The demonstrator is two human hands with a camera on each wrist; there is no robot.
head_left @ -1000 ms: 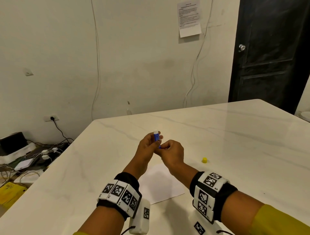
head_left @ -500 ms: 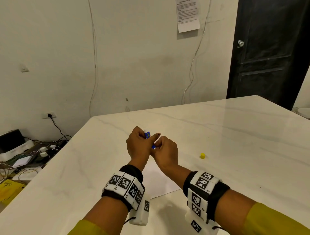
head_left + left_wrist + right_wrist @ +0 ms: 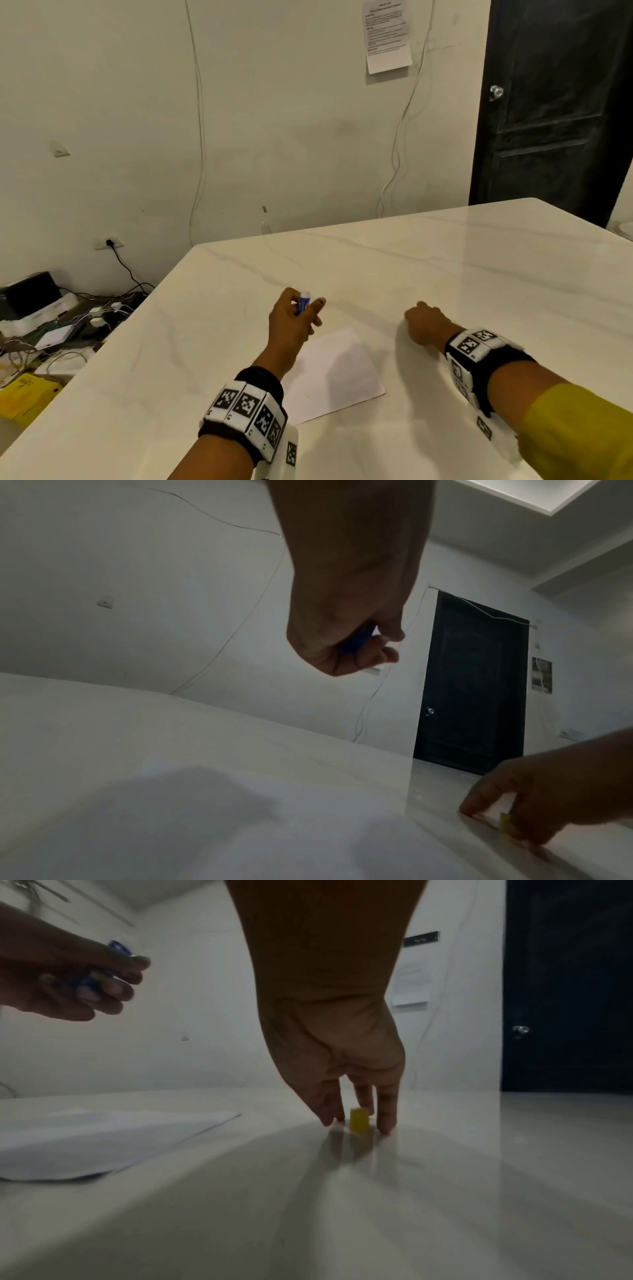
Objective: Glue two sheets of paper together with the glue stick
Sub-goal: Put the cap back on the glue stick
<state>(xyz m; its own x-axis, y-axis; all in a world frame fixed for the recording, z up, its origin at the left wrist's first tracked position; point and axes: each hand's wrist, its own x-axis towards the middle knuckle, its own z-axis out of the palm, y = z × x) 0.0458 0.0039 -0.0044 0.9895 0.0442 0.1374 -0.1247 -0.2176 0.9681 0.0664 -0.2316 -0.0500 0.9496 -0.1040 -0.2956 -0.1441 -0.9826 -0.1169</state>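
1. The left hand (image 3: pixel 291 320) is raised over the surface (image 3: pixel 445 274), fingers curled round the blue glue stick (image 3: pixel 303 304), its white tip uppermost and uncapped.
2. The right hand (image 3: pixel 346 1074) reaches down to the yellow cap (image 3: pixel 359 1119) standing on the surface; straight fingertips stand on either side of it, not yet lifting it.
3. White paper (image 3: pixel 337 373) lies flat near the surface's near edge, between the arms. I see no separate second sheet.
4. My guess: gluing is done and capping remains, but I can't tell whether the sheets are joined.
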